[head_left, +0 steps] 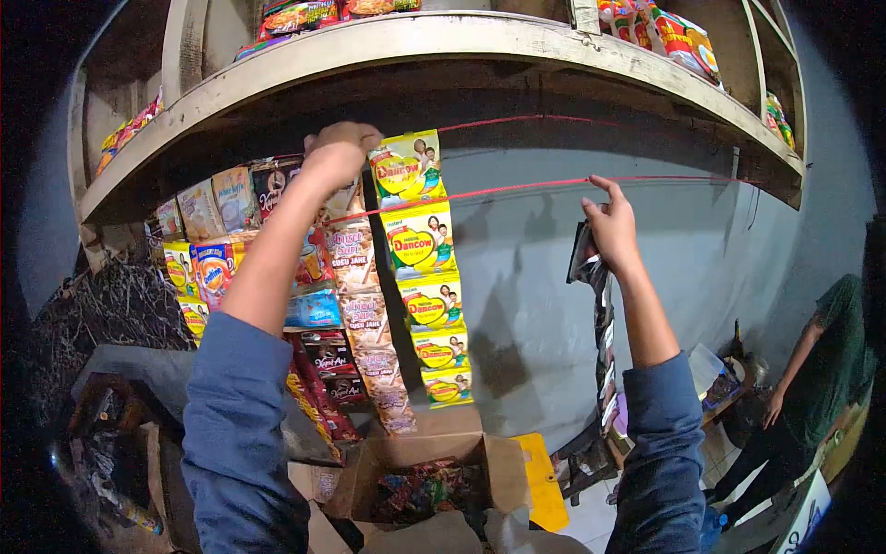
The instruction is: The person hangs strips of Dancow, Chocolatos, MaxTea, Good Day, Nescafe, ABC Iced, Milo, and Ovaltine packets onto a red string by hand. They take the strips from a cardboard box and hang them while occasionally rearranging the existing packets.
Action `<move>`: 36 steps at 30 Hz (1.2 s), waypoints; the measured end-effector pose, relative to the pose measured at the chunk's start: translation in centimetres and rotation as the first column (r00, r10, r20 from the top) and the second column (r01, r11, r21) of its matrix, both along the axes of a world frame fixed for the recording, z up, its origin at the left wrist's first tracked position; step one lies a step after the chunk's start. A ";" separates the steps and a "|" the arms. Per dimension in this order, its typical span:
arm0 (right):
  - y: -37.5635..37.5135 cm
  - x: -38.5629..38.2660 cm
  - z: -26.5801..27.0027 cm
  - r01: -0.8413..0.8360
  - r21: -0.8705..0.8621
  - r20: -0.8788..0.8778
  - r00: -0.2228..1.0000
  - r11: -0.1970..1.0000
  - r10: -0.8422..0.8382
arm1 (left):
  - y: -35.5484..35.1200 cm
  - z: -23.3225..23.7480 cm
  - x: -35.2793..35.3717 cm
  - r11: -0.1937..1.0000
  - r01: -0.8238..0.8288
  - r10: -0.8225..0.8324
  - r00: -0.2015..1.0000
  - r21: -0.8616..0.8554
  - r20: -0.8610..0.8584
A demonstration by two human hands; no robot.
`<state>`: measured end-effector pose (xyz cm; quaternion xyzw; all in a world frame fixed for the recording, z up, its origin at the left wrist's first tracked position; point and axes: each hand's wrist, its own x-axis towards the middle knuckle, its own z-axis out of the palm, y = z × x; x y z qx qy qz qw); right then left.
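My left hand (340, 155) is raised at the hanging sachets, its fingers curled beside the top of a yellow Dancow sachet strip (423, 249). What lies inside those fingers is hidden. With my right hand (611, 222) I grip a dark sachet strip (602, 323) that dangles edge-on, while the index finger reaches up to the front red cord (526, 187). Left of the Dancow strip hang brown Susu Jahe sachets (365, 314). Several other sachet strips, among them a blue Ovaltine-like one (213, 272), hang behind my left forearm.
A wooden shelf (443, 42) with packaged noodles runs overhead. Below stands an open cardboard box (420, 452) holding colourful packets, beside a yellow flap (540, 480). Another person (821, 388) in dark clothes is at the right. A second red cord (498, 120) stretches behind the first.
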<state>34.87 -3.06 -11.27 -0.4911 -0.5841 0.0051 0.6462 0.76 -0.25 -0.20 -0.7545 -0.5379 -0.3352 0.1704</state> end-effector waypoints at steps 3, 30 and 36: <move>-0.9 -0.4 0.4 -0.055 0.067 -0.109 0.992 0.996 0.062 | -3.3 -2.8 3.4 0.771 0.061 -0.069 0.998 0.634 -0.013; -7.0 -10.3 -1.0 -0.647 0.155 0.102 0.762 0.746 0.639 | -9.6 -12.7 8.7 0.554 0.729 -0.517 -0.075 0.401 0.853; -6.7 -11.7 1.5 -0.634 0.131 0.309 0.756 0.762 0.576 | -7.3 -8.8 6.5 0.441 0.836 -0.325 -0.191 0.327 0.926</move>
